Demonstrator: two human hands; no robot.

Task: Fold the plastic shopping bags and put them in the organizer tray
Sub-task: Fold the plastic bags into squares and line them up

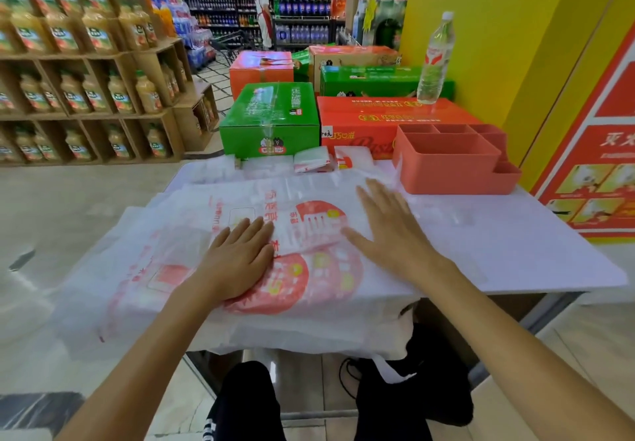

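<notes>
On the bench (536,255), both hands, left (237,262) and right (388,231), lie spread flat on a plastic shopping bag (192,234) whose long axis runs left-right; organizer tray (450,162) stands far-right.

**Supermarket aisle behind a white table**

A white table (515,251) stands on a pale tiled floor (86,200). Green (271,114) and orange cartons (378,117) are stacked behind it, a water bottle (435,59) upright on one. A yellow wall (498,45) rises at right; juice-bottle shelving (86,73) fills the left, and a store worker (264,11) stands by distant drink shelves.
</notes>
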